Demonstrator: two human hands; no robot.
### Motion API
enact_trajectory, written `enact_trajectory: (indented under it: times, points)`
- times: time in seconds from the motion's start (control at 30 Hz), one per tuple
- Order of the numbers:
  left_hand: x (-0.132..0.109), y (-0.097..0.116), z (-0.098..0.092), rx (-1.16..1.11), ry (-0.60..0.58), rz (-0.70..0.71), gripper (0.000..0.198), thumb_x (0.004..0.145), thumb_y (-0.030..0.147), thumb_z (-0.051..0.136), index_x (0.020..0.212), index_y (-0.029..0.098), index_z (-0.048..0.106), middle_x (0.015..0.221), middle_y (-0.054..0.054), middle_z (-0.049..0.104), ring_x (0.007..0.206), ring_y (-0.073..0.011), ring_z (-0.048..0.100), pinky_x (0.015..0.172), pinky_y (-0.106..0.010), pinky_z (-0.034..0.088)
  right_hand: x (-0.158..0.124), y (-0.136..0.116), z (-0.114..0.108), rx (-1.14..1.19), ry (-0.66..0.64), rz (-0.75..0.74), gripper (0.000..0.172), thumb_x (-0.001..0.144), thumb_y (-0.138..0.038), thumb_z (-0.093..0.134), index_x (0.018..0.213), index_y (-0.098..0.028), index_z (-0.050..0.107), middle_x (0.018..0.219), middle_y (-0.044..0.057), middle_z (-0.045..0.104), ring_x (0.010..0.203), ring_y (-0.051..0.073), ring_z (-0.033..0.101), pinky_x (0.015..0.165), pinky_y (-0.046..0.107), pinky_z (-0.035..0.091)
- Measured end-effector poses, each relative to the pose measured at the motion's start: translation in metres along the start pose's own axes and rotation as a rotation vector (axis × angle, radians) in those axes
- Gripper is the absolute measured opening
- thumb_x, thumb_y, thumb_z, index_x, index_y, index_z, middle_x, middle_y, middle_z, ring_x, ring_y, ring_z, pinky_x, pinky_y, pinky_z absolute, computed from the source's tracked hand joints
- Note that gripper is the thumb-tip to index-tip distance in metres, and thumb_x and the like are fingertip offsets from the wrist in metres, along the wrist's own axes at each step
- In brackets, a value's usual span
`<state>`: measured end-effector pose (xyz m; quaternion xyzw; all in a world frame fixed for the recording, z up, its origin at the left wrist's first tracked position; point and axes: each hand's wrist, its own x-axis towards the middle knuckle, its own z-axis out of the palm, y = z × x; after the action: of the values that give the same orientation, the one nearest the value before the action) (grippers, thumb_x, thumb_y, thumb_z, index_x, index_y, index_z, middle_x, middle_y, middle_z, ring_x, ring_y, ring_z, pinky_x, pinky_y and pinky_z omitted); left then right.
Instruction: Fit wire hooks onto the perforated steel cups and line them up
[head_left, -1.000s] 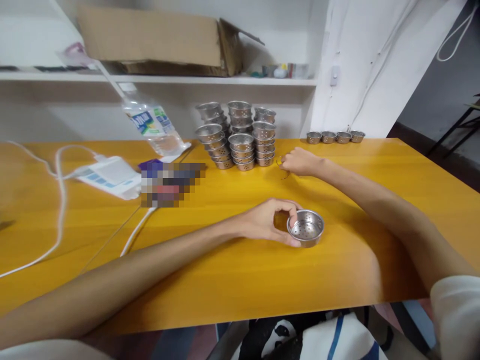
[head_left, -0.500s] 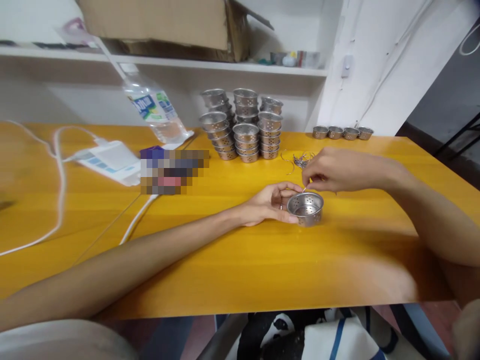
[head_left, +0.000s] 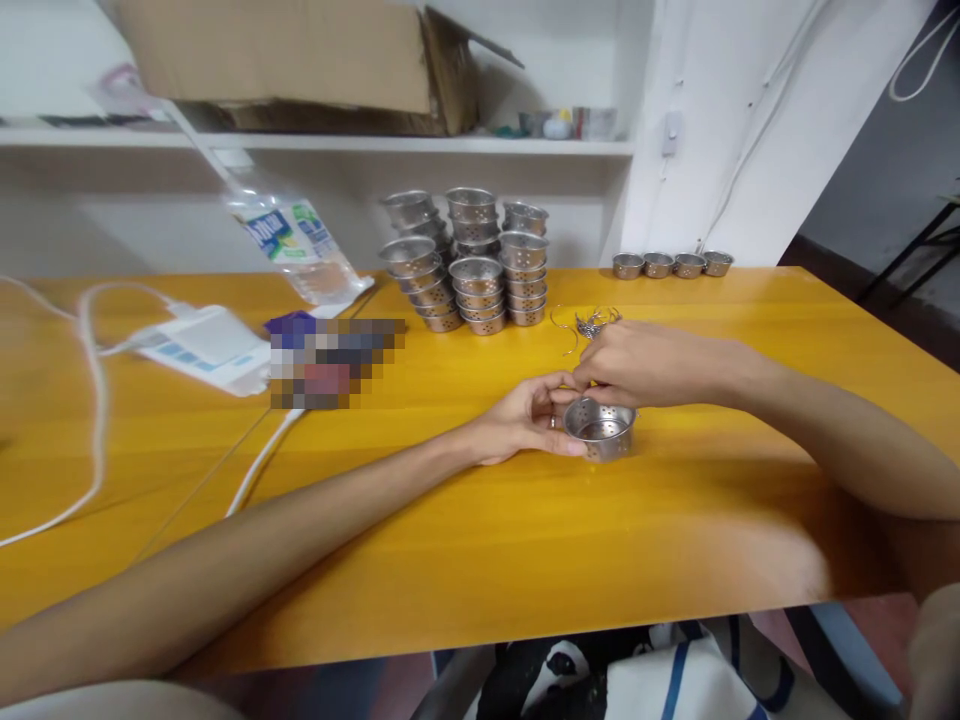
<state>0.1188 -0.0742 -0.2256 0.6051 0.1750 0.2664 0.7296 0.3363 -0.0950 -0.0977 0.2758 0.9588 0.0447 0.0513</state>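
Note:
A small round perforated metal cup (head_left: 600,448) stands on the yellow table. My left hand (head_left: 529,420) grips its left side, thumb at the front and fingers behind. Over the far rim, my right hand (head_left: 626,362) is closed in a pinch. A thin wire showed in that pinch a moment ago; now the fingers and rim hide it. Just behind the right hand lies a small tangled heap of metal wire pieces (head_left: 595,322), with loose curved wires (head_left: 564,330) to its left.
Several stacks of perforated metal cups (head_left: 476,272) stand behind my hands. A row of single cups (head_left: 673,265) sits at the back right. To the left are a tilted plastic bottle (head_left: 289,235), a white power strip (head_left: 206,345) and white cables (head_left: 96,370). A cardboard box (head_left: 285,60) rests on the shelf above.
My right hand has come in lower and further left, against the cup's far rim and near my left fingers. The left hand keeps its hold. The whole view has shifted slightly.

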Motion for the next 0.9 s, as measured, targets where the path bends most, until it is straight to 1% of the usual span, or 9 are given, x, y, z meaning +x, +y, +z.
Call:
enact_trajectory:
  times: [0.13,0.2,0.3,0.4,0.5,0.6,0.73,0.83,0.9]
  points:
    - [-0.001,-0.001,0.001,-0.046,0.0,0.046,0.071,0.078,0.019,0.098,0.135,0.022,0.057,0.128,-0.013,0.079,0.115,-0.026,0.078,0.104,-0.042,0.057,0.004,-0.005,0.001,0.054,0.01,0.114,0.021,0.099,-0.008,0.06,0.095,-0.014,0.08,0.082,0.008,0.075,0.065,0.015,0.052,0.065,0.031,0.026]
    - [-0.002,-0.001,0.002,-0.061,-0.009,0.083,0.067,0.083,0.022,0.095,0.132,0.025,0.051,0.132,-0.013,0.076,0.117,-0.0264,0.077,0.105,-0.044,0.055,0.006,-0.006,0.003,0.161,0.064,0.227,0.021,0.093,-0.006,0.063,0.1,-0.015,0.08,0.082,0.006,0.074,0.068,0.015,0.054,0.065,0.029,0.028]
    - [-0.002,-0.001,0.003,-0.038,-0.027,0.125,0.064,0.085,0.021,0.094,0.127,0.028,0.046,0.136,-0.01,0.072,0.12,-0.0253,0.073,0.108,-0.045,0.052,0.012,-0.004,0.01,0.384,0.167,0.381,0.018,0.09,-0.009,0.067,0.101,-0.017,0.08,0.08,0.002,0.073,0.07,0.014,0.058,0.068,0.026,0.033]
    - [-0.003,-0.001,0.003,-0.005,0.007,0.139,0.059,0.086,0.024,0.094,0.12,0.026,0.046,0.123,-0.005,0.07,0.112,-0.0212,0.07,0.101,-0.038,0.051,0.019,0.003,0.018,0.559,0.22,0.461,0.009,0.088,-0.014,0.072,0.095,-0.017,0.079,0.071,-0.003,0.068,0.065,0.012,0.057,0.07,0.025,0.036]
    - [-0.003,0.0,0.002,0.052,0.06,0.141,0.054,0.084,0.028,0.096,0.113,0.023,0.051,0.115,-0.004,0.065,0.104,-0.0185,0.065,0.09,-0.031,0.048,0.026,0.009,0.024,0.674,0.248,0.541,0.003,0.086,-0.017,0.075,0.089,-0.017,0.076,0.06,-0.007,0.059,0.058,0.01,0.049,0.066,0.025,0.036]
    - [-0.004,0.002,0.002,0.105,0.099,0.135,0.055,0.081,0.029,0.098,0.117,0.021,0.058,0.117,-0.005,0.065,0.105,-0.0191,0.063,0.092,-0.031,0.046,0.03,0.013,0.027,0.768,0.281,0.582,0.004,0.085,-0.013,0.072,0.085,-0.017,0.073,0.055,-0.008,0.055,0.054,0.009,0.046,0.062,0.024,0.035]
    - [-0.003,0.001,0.004,0.094,0.137,0.121,0.06,0.078,0.029,0.099,0.125,0.021,0.062,0.128,-0.009,0.069,0.113,-0.0233,0.065,0.102,-0.037,0.047,0.031,0.015,0.029,0.953,0.298,0.602,0.013,0.085,-0.007,0.067,0.092,-0.018,0.07,0.058,-0.006,0.065,0.051,0.008,0.051,0.056,0.022,0.037]
    - [-0.002,0.0,0.004,0.066,0.17,0.113,0.065,0.076,0.029,0.1,0.127,0.022,0.062,0.135,-0.011,0.07,0.123,-0.0276,0.066,0.111,-0.043,0.045,0.028,0.02,0.028,1.084,0.258,0.576,0.007,0.092,-0.013,0.067,0.088,-0.016,0.072,0.068,0.0,0.075,0.045,0.007,0.049,0.05,0.023,0.039]
    - [-0.001,-0.001,0.004,0.054,0.194,0.121,0.068,0.075,0.028,0.1,0.13,0.022,0.062,0.141,-0.013,0.069,0.133,-0.0308,0.064,0.117,-0.046,0.043,0.025,0.024,0.027,1.141,0.215,0.504,0.018,0.097,-0.024,0.069,0.082,-0.015,0.076,0.077,0.004,0.08,0.047,0.007,0.052,0.048,0.024,0.039]
